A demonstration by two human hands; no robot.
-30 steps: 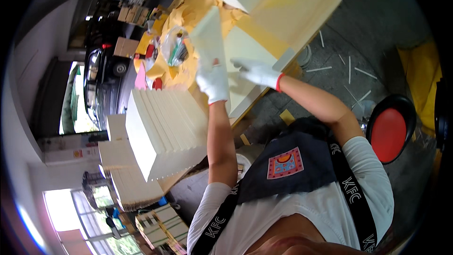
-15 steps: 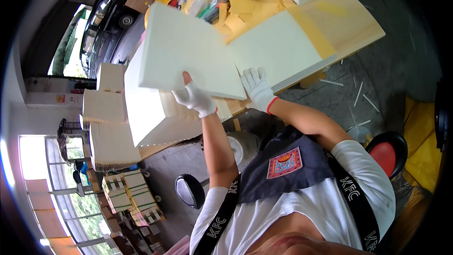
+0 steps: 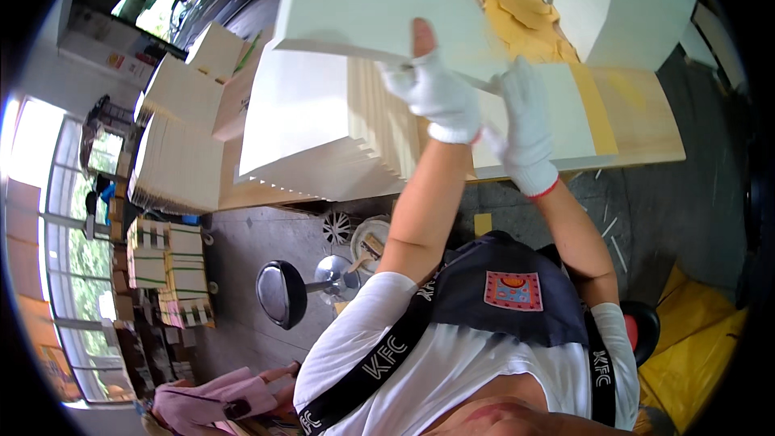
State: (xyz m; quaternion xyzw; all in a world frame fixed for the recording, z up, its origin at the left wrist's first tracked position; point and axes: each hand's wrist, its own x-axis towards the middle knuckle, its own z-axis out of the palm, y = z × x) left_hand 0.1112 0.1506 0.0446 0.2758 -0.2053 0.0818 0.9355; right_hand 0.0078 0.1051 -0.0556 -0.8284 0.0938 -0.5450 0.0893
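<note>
Blocked ahead by lifted pale board (image 3: pixel 379 0) over both gloved hands. Tall stack of boards (image 3: pixel 315 125) walling off the left, more stacks (image 3: pixel 182 145) beyond. White block (image 3: pixel 622 0) up right. Open strip of wooden table (image 3: pixel 646 125) to the right, grey floor (image 3: pixel 670 210) below it.

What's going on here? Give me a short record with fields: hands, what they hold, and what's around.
Left hand: left hand in a white glove, gripping the lower edge of the pale board, thumb on its face
Right hand: right hand in a white glove, at the same board's lower right corner
Board: flat, cream, lifted and tilted above the stack of boards
Work surface: wooden table with yellow scraps
Floor: black stool left of the person
</note>
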